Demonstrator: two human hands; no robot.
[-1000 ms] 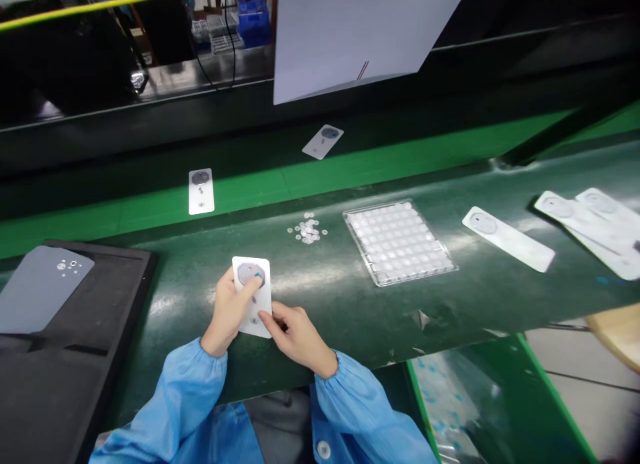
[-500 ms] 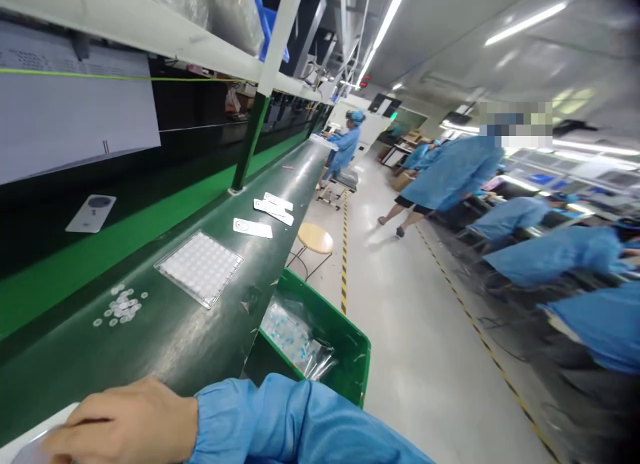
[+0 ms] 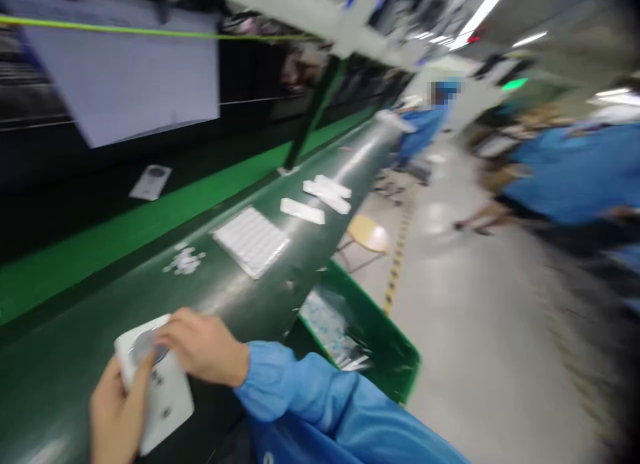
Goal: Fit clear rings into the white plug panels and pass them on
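Observation:
A white rectangular panel [image 3: 173, 397] with a round grey window [image 3: 143, 344] and several small dark marks is tilted above the bench at the lower left. My left hand [image 3: 117, 407] grips its left side, the thumb lying over the front by the window. Bent and bunched, the fingers of my right hand [image 3: 207, 347] touch the panel's upper right, at the window's edge; whatever they pinch is hidden and blurred. Beyond my hands, a small pile of whitish rings [image 3: 185, 260] lies on the green bench beside a clear tray [image 3: 253, 241] filled with rows of pale pieces.
Several white panels [image 3: 303, 211] lie farther along the bench [image 3: 240, 304]. Another panel [image 3: 151, 182] rests on the dark ledge. Below the bench edge stands a green bin [image 3: 385, 347] holding plastic bags. A stool [image 3: 369, 233] and people in blue coats [image 3: 575, 174] are beyond.
My view has swung left and blurred, so the bench shifts rightward. My left hand and the whole panel have come into sight. My right hand appears higher and farther right.

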